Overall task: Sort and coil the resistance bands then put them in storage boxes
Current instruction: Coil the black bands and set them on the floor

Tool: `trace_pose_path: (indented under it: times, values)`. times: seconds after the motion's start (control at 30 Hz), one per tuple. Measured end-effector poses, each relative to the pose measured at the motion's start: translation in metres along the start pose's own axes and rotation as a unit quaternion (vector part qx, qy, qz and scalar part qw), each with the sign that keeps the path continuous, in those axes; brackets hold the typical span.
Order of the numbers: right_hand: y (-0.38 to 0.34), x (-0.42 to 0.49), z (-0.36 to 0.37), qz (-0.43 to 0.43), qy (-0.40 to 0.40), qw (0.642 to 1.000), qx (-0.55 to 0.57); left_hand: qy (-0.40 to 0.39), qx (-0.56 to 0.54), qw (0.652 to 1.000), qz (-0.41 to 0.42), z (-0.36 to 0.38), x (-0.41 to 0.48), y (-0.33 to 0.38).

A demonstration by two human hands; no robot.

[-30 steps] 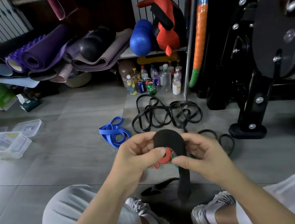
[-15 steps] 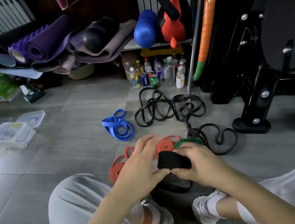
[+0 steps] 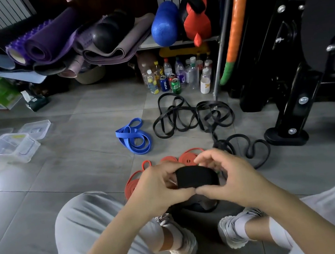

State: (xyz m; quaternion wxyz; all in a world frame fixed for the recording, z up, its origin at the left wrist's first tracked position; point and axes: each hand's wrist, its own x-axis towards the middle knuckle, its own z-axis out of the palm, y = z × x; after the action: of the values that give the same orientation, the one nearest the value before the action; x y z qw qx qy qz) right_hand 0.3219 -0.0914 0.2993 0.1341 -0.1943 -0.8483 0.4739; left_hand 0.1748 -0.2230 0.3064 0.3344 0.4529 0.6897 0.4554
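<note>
A wide black resistance band (image 3: 195, 176) is rolled into a coil and held between both hands above my feet. My left hand (image 3: 160, 188) grips its left side, and my right hand (image 3: 229, 176) grips its right side, the thumbs meeting under the roll. A loose tail of the band hangs below, mostly hidden. On the floor beyond lie red bands (image 3: 135, 179), a blue band (image 3: 133, 137), thin black bands (image 3: 191, 116) and a thick black band (image 3: 249, 150). Clear storage boxes (image 3: 13, 147) stand far left.
Bottles and cans (image 3: 176, 76) stand under a shelf at the back. Rolled yoga mats (image 3: 49, 44) and a blue foam roller (image 3: 164, 25) lie above. A black gym machine base (image 3: 286, 137) sits on the right. Loose box lids (image 3: 35, 128) lie by the boxes.
The black band went from a tall loop with a long hanging tail to a compact roll. Both hands dropped lower and closed around it.
</note>
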Motion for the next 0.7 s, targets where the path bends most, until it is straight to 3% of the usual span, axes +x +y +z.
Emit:
trace_pose_path:
  times: [0.1, 0.23, 0.33, 0.43, 0.5, 0.57, 0.6, 0.63, 0.7]
  values:
    - [0.006, -0.004, 0.007, -0.012, 0.004, 0.997, 0.073, 0.020, -0.162, 0.986, -0.015, -0.002, -0.005, 0.001]
    - [0.003, -0.006, 0.018, -0.042, 0.063, 0.968, 0.240, 0.016, -0.336, 0.940, -0.054, 0.007, -0.008, -0.001]
    - [0.000, -0.002, 0.026, -0.045, 0.096, 0.952, 0.289, -0.003, -0.406, 0.912, -0.065, 0.018, -0.010, -0.006]
    - [-0.002, -0.001, 0.023, -0.037, 0.097, 0.960, 0.260, 0.005, -0.412, 0.907, -0.088, 0.019, -0.010, -0.008]
    - [-0.002, -0.001, 0.017, -0.016, 0.083, 0.976, 0.202, 0.024, -0.321, 0.941, -0.105, 0.011, -0.008, -0.006]
    - [-0.003, 0.001, 0.012, -0.006, 0.058, 0.994, 0.094, 0.040, -0.095, 0.992, -0.076, -0.001, -0.006, 0.000]
    - [-0.003, 0.003, 0.010, -0.007, 0.045, 0.998, 0.040, 0.033, 0.026, 0.998, -0.055, -0.006, -0.005, 0.006]
    - [-0.005, 0.005, 0.009, -0.008, 0.035, 0.999, 0.002, 0.007, 0.140, 0.990, -0.031, -0.009, -0.004, 0.014]
    - [-0.010, 0.010, 0.006, -0.011, 0.014, 0.999, -0.036, -0.035, 0.336, 0.941, -0.002, -0.012, -0.001, 0.026]
